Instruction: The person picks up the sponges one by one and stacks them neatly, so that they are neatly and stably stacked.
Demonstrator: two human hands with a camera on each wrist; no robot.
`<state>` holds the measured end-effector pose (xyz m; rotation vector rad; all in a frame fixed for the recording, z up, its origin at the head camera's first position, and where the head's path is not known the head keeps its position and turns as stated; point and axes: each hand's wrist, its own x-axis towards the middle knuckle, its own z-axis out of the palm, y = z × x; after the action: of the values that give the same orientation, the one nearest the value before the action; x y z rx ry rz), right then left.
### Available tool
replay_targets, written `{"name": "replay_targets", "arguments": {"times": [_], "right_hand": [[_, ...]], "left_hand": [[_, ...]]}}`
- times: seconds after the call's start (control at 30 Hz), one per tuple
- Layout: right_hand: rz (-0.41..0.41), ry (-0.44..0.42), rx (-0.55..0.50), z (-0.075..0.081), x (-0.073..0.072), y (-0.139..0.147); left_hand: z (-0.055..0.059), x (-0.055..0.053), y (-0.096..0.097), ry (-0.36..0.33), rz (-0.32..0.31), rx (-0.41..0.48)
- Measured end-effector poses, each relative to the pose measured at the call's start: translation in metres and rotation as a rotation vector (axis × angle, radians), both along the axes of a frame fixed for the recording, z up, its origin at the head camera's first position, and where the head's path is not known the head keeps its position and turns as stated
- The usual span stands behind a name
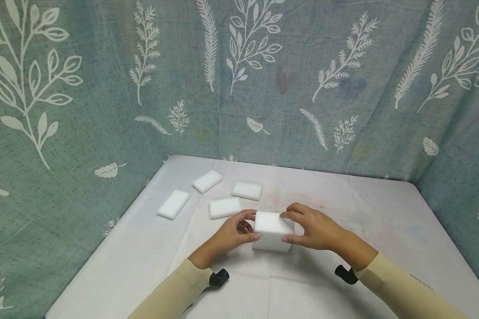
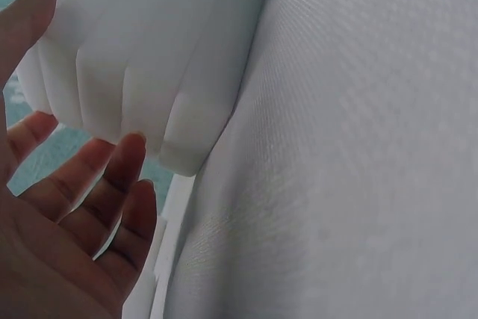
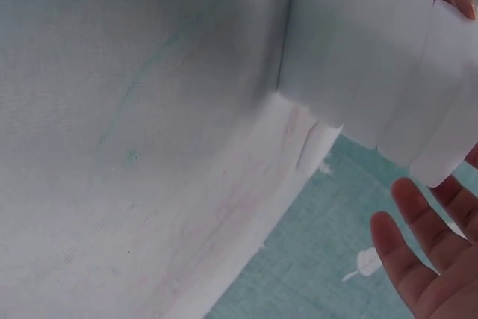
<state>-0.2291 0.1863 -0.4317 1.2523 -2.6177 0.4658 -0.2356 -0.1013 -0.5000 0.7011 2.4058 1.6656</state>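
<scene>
A stack of several white foam sponge blocks [image 1: 270, 241] stands on the table in front of me, with the top sponge [image 1: 268, 221] lying flat. My left hand [image 1: 229, 233] holds the top sponge at its left end, thumb at the front corner and index finger at the back. On the other end, my right hand [image 1: 317, 227] pinches the same sponge between thumb and index finger. In the left wrist view the layers of the stack [image 2: 149, 57] sit slightly uneven. The lower fingers of both hands are spread beside the stack.
Loose white sponges lie flat behind and left of the stack: one nearest it [image 1: 225, 208], one behind [image 1: 247, 191], one farther back [image 1: 207, 181] and one at left [image 1: 174, 204]. A pale cloth covers the table [image 1: 383, 221]. A leaf-patterned curtain [image 1: 263, 110] surrounds it.
</scene>
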Motion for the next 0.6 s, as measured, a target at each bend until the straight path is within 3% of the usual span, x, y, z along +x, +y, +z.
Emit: {"name": "replay_targets", "arguments": {"times": [0.27, 0.6], "right_hand": [[0.047, 0.013, -0.027, 0.000, -0.005, 0.002], [0.068, -0.038, -0.075, 0.007, -0.015, 0.000]], "left_hand": [[0.000, 0.000, 0.001, 0.027, -0.010, -0.008], [0.001, 0.001, 0.000, 0.023, -0.002, -0.009]]}}
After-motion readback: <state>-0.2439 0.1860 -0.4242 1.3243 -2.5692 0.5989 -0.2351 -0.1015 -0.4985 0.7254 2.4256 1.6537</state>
